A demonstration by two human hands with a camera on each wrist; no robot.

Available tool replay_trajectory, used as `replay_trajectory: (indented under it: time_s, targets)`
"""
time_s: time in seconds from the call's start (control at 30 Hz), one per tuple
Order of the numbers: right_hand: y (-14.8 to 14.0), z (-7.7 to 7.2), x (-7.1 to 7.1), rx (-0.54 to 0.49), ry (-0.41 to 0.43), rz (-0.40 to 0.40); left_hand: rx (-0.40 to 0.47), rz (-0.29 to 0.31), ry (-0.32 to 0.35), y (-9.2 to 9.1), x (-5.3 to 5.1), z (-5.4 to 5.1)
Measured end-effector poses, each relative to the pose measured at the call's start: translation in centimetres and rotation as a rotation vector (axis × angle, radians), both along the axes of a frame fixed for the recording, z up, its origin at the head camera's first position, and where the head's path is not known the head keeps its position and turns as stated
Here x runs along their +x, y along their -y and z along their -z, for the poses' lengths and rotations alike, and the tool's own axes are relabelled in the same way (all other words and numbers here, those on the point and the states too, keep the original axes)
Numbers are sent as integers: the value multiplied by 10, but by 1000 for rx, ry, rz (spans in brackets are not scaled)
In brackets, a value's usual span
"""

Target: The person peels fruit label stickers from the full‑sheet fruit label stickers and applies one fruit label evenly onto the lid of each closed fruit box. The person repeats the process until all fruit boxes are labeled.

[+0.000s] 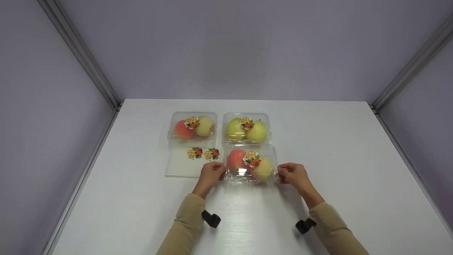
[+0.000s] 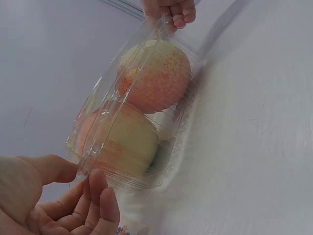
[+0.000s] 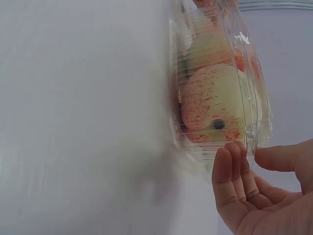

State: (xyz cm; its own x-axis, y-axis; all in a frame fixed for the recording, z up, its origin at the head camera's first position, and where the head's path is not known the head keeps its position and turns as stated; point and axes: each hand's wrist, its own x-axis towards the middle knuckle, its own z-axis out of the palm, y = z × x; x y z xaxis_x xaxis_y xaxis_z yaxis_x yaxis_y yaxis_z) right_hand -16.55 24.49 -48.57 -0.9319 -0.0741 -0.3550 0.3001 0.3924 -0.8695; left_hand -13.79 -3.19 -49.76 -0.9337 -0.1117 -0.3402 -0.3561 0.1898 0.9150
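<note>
A clear plastic clamshell box (image 1: 252,176) with a reddish fruit (image 1: 236,158) and a pale yellow-green fruit (image 1: 264,169) inside stands on the table in front of me. Its lid is down and carries a round fruit-print sticker (image 1: 252,159). My left hand (image 1: 212,173) pinches the rim at the box's left front corner between thumb and fingers. At the opposite corner, my right hand (image 1: 293,174) pinches the rim in the same way. Both wrist views show the fruit through the ribbed clear walls, with the thumbs above the rim and fingers below it.
Behind stand two more stickered clamshell boxes, one with red and pale fruits (image 1: 193,131), one with two green pears (image 1: 246,131). Left of the front box lies a white sticker sheet (image 1: 184,168) bearing two stickers (image 1: 203,153). Grey-lilac walls (image 1: 233,49) enclose the white table (image 1: 336,148).
</note>
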Motion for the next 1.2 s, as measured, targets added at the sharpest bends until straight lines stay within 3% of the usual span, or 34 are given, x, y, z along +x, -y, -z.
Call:
replay_trajectory:
  time_s: [0.47,0.77,1.2]
  targets:
    - [-19,-3,-4,-7,26,-17,40,20,-2,-18,-2,2]
    - [-39,-5,-5,-6,49,-21,-14,42,-53,-38,-6,3]
    - [-64,-7,-9,-6,62,-43,102,69,-34,-60,-13,6]
